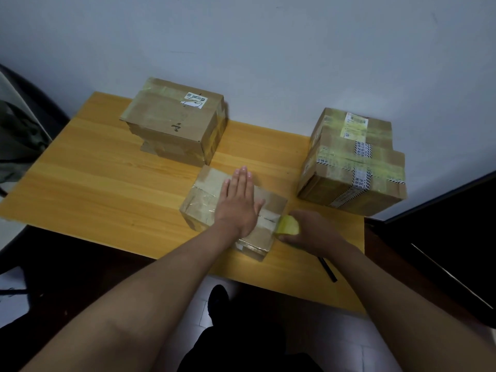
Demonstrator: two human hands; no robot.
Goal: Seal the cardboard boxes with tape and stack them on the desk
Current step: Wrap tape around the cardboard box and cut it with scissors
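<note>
A small cardboard box lies on the wooden desk near its front edge. My left hand presses flat on the box's top, fingers straight. My right hand grips a yellowish roll of tape at the box's right edge, with a strip of tape running from the roll onto the top. A stack of two taped boxes stands at the back left. Another stack of two taped boxes stands at the right.
A black pen-like stick lies on the desk by my right forearm, near the front edge. A dark chair stands to the left, dark furniture to the right. A white wall lies behind the desk.
</note>
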